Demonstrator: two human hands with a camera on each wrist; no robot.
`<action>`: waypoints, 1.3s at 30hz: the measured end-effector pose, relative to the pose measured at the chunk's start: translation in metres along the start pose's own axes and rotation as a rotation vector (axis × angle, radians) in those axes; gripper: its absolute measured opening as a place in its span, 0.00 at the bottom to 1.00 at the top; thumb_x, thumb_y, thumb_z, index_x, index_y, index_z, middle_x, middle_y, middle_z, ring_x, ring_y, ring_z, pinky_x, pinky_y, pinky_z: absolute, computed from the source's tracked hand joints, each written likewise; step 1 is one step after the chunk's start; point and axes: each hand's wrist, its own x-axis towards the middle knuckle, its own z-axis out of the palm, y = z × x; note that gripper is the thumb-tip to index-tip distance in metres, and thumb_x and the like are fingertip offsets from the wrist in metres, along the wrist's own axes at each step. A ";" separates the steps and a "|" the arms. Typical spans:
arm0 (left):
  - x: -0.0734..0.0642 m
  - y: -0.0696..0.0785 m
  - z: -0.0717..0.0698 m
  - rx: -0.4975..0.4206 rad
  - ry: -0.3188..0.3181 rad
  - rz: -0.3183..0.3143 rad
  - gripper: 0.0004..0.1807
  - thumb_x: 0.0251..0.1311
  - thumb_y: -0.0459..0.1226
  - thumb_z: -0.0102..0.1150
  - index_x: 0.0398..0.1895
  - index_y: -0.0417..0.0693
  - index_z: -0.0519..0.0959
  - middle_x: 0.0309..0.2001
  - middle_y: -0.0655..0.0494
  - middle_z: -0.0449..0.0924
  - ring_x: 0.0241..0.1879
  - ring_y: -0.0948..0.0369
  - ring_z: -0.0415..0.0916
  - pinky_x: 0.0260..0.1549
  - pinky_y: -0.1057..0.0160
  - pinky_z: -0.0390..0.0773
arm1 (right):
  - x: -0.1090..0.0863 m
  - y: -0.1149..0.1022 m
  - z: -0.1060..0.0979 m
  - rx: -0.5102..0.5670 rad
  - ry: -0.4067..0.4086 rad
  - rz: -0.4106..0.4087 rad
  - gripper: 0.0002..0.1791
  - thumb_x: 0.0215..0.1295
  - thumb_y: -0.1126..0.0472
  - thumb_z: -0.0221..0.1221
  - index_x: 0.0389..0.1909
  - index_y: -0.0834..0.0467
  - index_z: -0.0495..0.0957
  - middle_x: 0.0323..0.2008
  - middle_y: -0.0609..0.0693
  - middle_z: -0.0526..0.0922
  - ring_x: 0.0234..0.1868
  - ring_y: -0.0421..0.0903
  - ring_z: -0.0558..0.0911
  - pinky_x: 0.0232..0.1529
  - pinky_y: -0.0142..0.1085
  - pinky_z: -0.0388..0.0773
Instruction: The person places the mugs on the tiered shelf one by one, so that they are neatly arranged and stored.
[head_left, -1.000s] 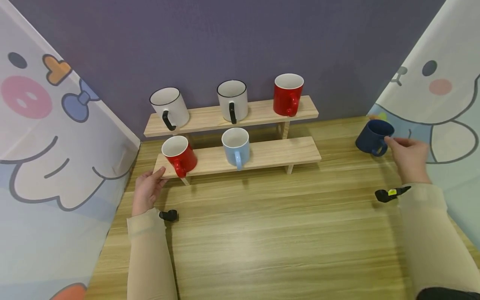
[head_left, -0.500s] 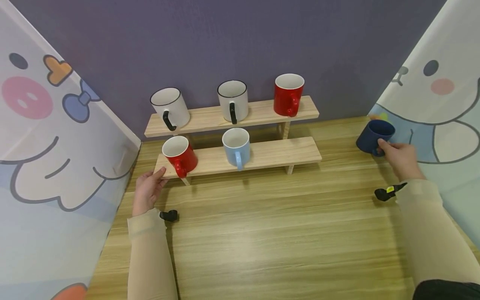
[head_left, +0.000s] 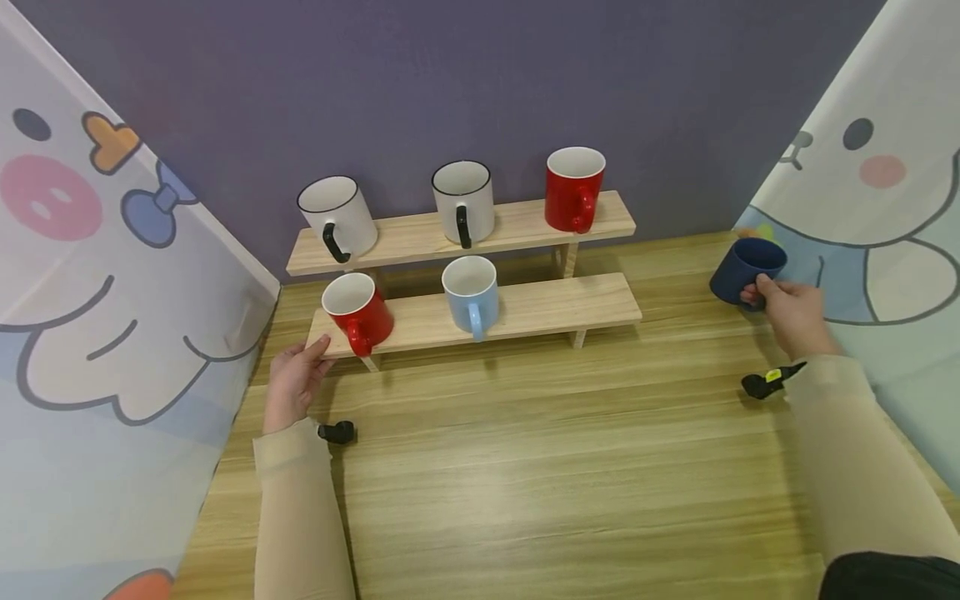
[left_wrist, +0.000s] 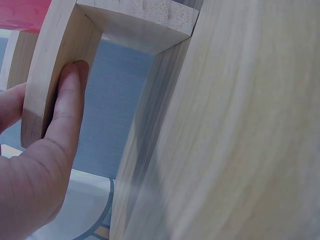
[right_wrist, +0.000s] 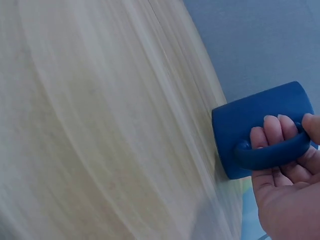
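Note:
My right hand point(head_left: 793, 315) grips the handle of a dark blue mug point(head_left: 738, 271) at the far right of the table. In the right wrist view several fingers pass through the mug's handle point(right_wrist: 272, 154), with the thumb on top of it. The mug stands upright on the wood. At the left, my left hand point(head_left: 295, 379) pinches the near left end of the lower shelf point(head_left: 555, 304); the left wrist view shows the shelf board point(left_wrist: 47, 75) between thumb and fingers. Beside that hand a red mug point(head_left: 366, 321) sits on the lower shelf, with a light blue mug point(head_left: 474, 304) further right.
On the upper shelf point(head_left: 405, 237) stand two white mugs with black handles, a left one point(head_left: 352, 225) and a middle one point(head_left: 471, 212), and a second red mug point(head_left: 570, 196) at right. A purple wall point(head_left: 450, 75) rises behind; cartoon panels flank the table point(head_left: 525, 467).
My right hand has moved left from the edge of the blue mug's handle and its fingers have curled through it. The mug has hardly moved. My left hand stays on the shelf end.

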 end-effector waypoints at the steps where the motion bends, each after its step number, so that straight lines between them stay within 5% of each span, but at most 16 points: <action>1: 0.000 0.000 0.000 0.000 -0.002 0.000 0.22 0.68 0.33 0.65 0.57 0.33 0.66 0.37 0.53 0.84 0.39 0.63 0.84 0.44 0.68 0.82 | 0.000 0.000 0.001 0.035 0.007 -0.002 0.19 0.77 0.45 0.53 0.42 0.57 0.81 0.31 0.37 0.84 0.37 0.31 0.83 0.48 0.22 0.75; 10: -0.002 0.001 0.000 0.000 -0.004 0.001 0.22 0.68 0.33 0.65 0.57 0.33 0.67 0.36 0.53 0.84 0.38 0.64 0.84 0.43 0.68 0.82 | -0.011 -0.003 0.012 0.180 0.061 -0.002 0.18 0.78 0.50 0.54 0.39 0.60 0.82 0.30 0.40 0.85 0.38 0.33 0.82 0.42 0.21 0.76; 20: 0.000 0.000 -0.001 0.004 -0.007 0.005 0.23 0.68 0.33 0.65 0.58 0.33 0.66 0.36 0.53 0.84 0.37 0.64 0.83 0.42 0.68 0.83 | -0.033 -0.022 0.030 0.486 0.066 -0.019 0.13 0.75 0.57 0.59 0.34 0.62 0.85 0.31 0.49 0.86 0.37 0.39 0.85 0.41 0.25 0.80; 27: 0.001 0.000 -0.001 -0.013 -0.020 0.006 0.21 0.69 0.32 0.64 0.57 0.33 0.67 0.36 0.52 0.85 0.38 0.63 0.84 0.42 0.67 0.83 | -0.056 -0.045 0.045 0.439 0.030 -0.078 0.14 0.74 0.56 0.59 0.38 0.63 0.85 0.34 0.49 0.86 0.39 0.40 0.84 0.45 0.25 0.80; 39: 0.002 -0.001 0.000 -0.007 -0.009 0.006 0.19 0.68 0.32 0.65 0.54 0.33 0.68 0.36 0.52 0.84 0.37 0.63 0.84 0.41 0.67 0.83 | -0.096 -0.074 0.082 0.513 -0.038 -0.201 0.13 0.73 0.64 0.61 0.37 0.73 0.84 0.30 0.55 0.87 0.35 0.44 0.87 0.43 0.29 0.82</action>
